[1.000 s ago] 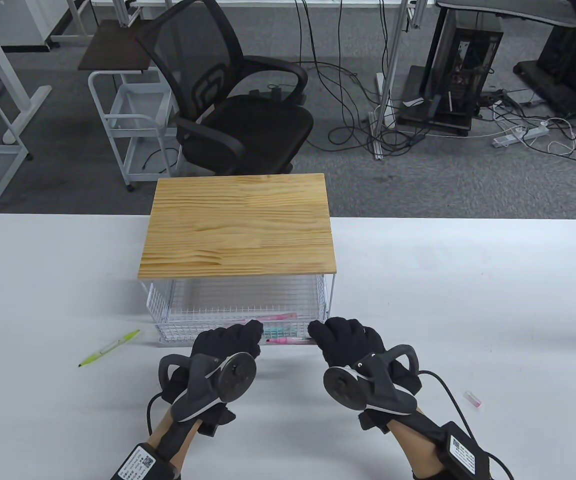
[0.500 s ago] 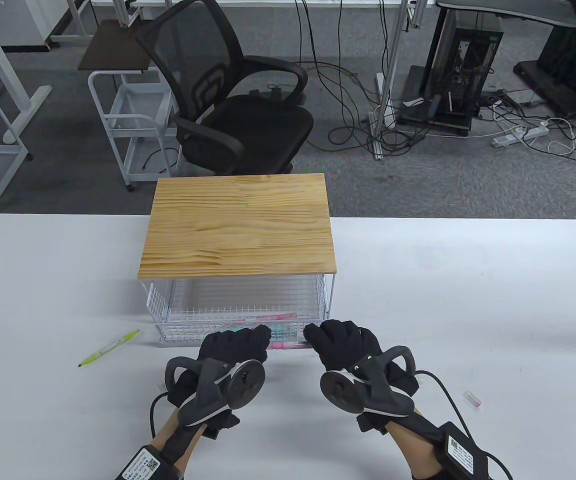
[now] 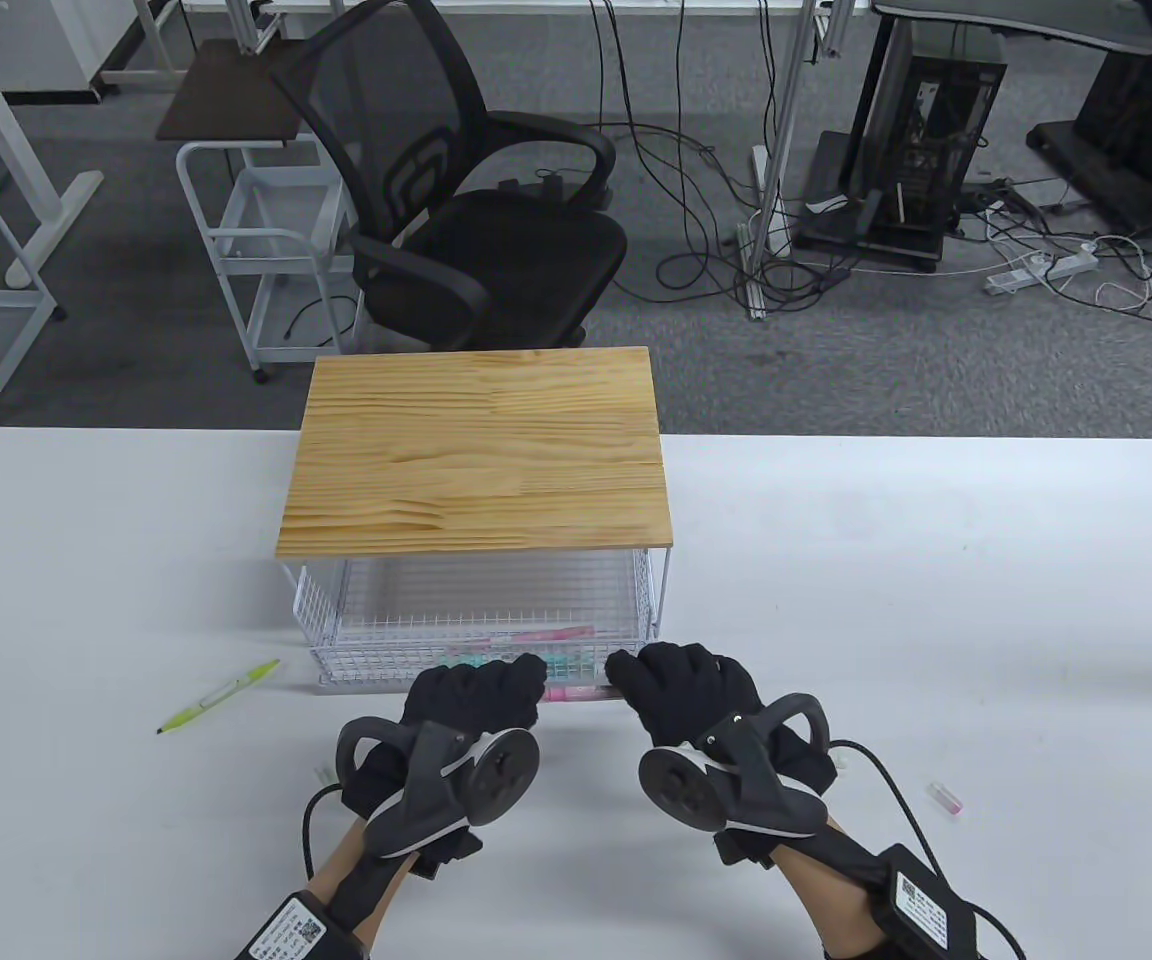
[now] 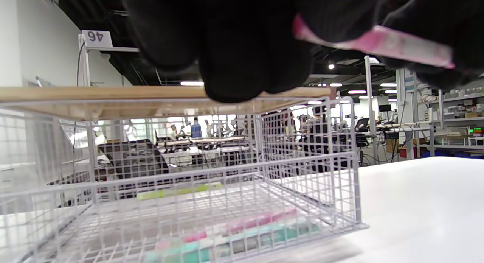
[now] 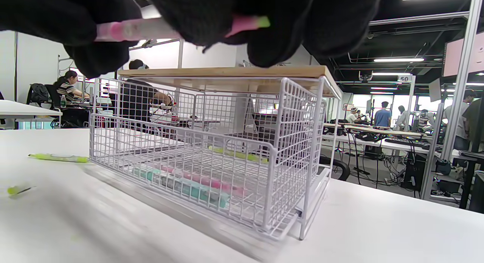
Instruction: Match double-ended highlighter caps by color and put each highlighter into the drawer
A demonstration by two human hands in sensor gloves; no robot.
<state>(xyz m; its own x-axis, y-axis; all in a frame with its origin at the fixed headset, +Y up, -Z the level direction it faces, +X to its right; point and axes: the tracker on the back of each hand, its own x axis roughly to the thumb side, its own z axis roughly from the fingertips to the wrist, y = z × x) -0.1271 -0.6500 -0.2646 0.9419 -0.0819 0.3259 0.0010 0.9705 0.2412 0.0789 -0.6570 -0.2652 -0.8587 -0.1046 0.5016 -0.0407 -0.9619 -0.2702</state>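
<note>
A pink highlighter point(image 3: 576, 692) hangs level just in front of the pulled-out white wire drawer point(image 3: 336, 650). My left hand point(image 3: 481, 690) grips its left end and my right hand point(image 3: 671, 685) grips its right end. In the left wrist view the pink highlighter point(image 4: 378, 41) runs from my fingers point(image 4: 234, 47) off to the right. The right wrist view shows the pink highlighter point(image 5: 140, 28) with a small yellow-green bit at its right end. Inside the drawer point(image 5: 264, 187) lie pink point(image 5: 196, 178), teal point(image 5: 189, 191) and green point(image 5: 234, 153) highlighters.
A wooden top point(image 3: 476, 450) covers the wire rack behind the drawer. A green highlighter point(image 3: 221, 695) lies on the table to the left, and a small pink cap point(image 3: 946, 799) to the right. A small yellow-green piece point(image 5: 17, 190) lies on the table near my left hand.
My left hand has moved right onto the pink highlighter's bare left tip, which is now covered. The gap between my hands has narrowed. My right hand shifted slightly left.
</note>
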